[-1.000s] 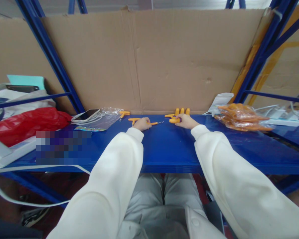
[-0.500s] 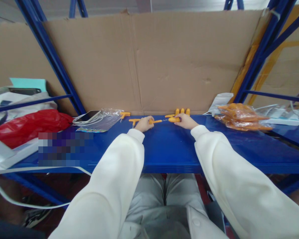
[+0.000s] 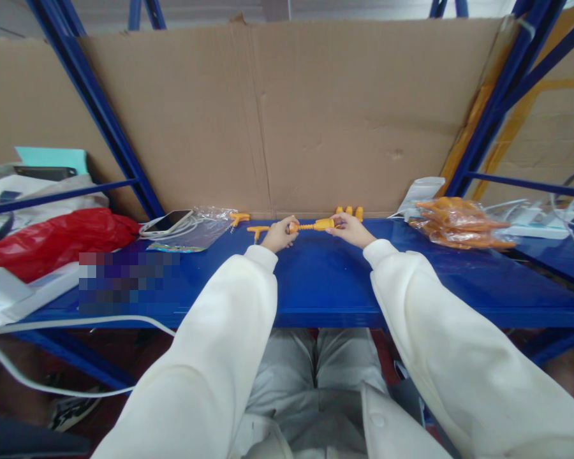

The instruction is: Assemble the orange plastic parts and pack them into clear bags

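My left hand (image 3: pixel 278 236) is closed around the left end of an orange spiral-shafted tool (image 3: pixel 306 227) near the back of the blue table. On the tool's right end sits a wider orange sleeve (image 3: pixel 323 224), pinched by the fingers of my right hand (image 3: pixel 351 229). The tool lies level between both hands. Just left of my left hand is an orange T-shaped handle (image 3: pixel 257 231) with thin metal at its lower end. A second orange T-shaped handle (image 3: pixel 240 218) lies behind it. Several orange cylinders (image 3: pixel 348 211) stand behind my right hand, partly hidden by it.
A cardboard panel (image 3: pixel 339 115) rises along the back of the blue table (image 3: pixel 325 280). To the left are a phone (image 3: pixel 175 220) with a white cable, a clear plastic bag (image 3: pixel 210 229) and a red bag (image 3: pixel 67 239). Wrapped orange parts (image 3: pixel 459 223) lie at right.
A thin metal spiral showed between the two orange parts before; now it is covered, and the orange sleeve meets the orange spiral. My hands have shifted slightly.
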`<state>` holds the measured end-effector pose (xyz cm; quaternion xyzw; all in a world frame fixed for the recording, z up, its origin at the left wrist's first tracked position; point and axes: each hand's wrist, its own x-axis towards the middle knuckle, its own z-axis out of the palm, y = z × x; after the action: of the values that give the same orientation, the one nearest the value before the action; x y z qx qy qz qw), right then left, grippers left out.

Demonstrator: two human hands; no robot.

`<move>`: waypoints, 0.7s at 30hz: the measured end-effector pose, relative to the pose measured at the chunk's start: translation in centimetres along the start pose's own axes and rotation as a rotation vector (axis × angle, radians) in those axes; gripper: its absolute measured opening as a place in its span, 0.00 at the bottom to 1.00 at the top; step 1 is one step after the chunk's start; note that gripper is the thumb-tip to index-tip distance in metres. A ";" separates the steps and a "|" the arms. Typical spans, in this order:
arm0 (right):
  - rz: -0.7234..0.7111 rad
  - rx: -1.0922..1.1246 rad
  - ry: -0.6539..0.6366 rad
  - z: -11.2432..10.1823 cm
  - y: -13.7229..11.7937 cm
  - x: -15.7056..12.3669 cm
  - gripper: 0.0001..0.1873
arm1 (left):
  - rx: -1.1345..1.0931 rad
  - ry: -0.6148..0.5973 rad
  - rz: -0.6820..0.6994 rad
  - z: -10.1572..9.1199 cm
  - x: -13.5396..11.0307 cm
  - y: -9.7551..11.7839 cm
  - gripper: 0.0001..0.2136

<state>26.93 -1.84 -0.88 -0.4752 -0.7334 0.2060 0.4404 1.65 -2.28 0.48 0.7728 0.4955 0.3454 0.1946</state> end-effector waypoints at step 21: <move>0.333 0.211 -0.061 -0.6 -3.0 -1.3 0.28 | 0.069 -0.007 0.125 0.4 0.3 -0.1 0.18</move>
<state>26.15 -4.47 1.00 -0.5347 -0.6320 0.3659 0.4252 1.95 -2.00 0.28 0.8098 0.4572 0.3368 0.1477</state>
